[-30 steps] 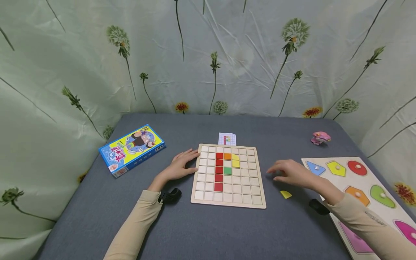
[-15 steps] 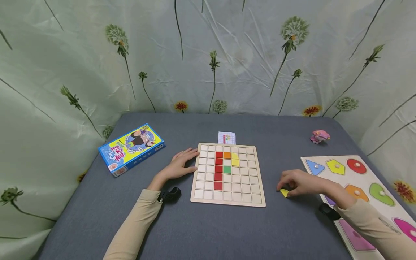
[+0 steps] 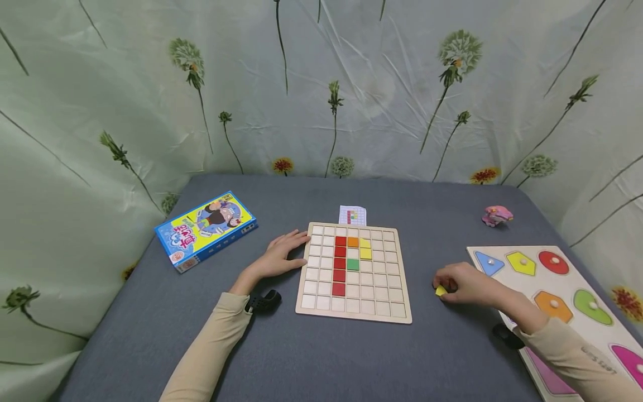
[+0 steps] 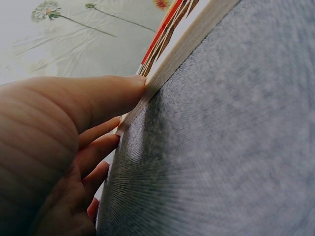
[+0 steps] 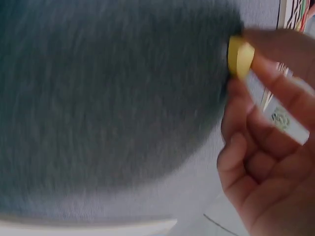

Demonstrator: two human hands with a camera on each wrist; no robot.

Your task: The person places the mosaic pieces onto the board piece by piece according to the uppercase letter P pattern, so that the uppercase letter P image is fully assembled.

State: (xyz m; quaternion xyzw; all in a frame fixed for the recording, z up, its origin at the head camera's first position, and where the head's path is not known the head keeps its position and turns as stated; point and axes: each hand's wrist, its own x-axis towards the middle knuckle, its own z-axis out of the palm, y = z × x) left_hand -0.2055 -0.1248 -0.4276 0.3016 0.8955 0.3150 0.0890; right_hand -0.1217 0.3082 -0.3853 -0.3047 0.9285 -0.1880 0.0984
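Observation:
Between thumb and fingers my right hand (image 3: pixel 462 283) pinches a small yellow piece (image 5: pixel 240 56), just off the right side of a wooden grid board (image 3: pixel 321 309). One side of the piece looks curved in the head view, and the fingers partly cover it. My left hand (image 3: pixel 277 254) rests at the board's left edge, its fairly straight fingers and thumb touching the rim. On the board lie a column of red squares (image 3: pixel 339 263), an orange square (image 3: pixel 353 242), yellow pieces (image 3: pixel 365 250) and a green square (image 3: pixel 353 264). Behind the board sits a small pattern card (image 3: pixel 353 215).
At the left lies a blue and yellow box (image 3: pixel 206 230). A knobbed shape puzzle board (image 3: pixel 532 287) spreads under my right forearm. Toward the back right stands a small pink toy (image 3: pixel 497 215). A flowered curtain (image 3: pixel 382 111) hangs behind the grey table (image 3: pixel 281 357).
My right hand has come back toward me onto the yellow piece, which lay loose on the table, and now pinches it. The left hand stays at the board's edge.

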